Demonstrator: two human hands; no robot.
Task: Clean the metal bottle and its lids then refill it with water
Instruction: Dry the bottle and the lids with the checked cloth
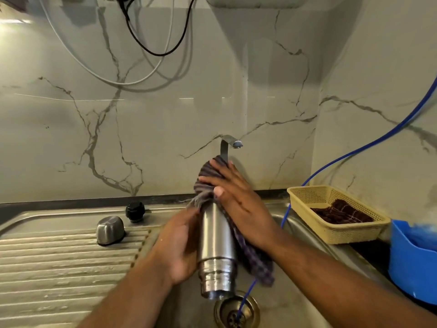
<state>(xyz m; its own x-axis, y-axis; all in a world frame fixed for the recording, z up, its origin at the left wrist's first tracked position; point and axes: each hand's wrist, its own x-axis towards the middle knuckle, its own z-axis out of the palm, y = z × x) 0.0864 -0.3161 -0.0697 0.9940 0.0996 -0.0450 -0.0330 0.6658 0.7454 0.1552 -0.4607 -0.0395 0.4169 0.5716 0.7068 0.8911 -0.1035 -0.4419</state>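
Note:
The metal bottle is held over the sink basin, neck pointing down toward the drain. My left hand grips its left side. My right hand presses a striped purple cloth against the bottle's base and right side. The cloth drapes down behind the bottle. A steel cup lid rests upside down on the ribbed drainboard. A black inner stopper stands just behind it, near the wall.
A steel tap rises behind my hands. A yellow mesh basket with a dark cloth sits right of the sink, beside a blue tub. A thin blue hose runs from the wall into the drain. Cables hang above.

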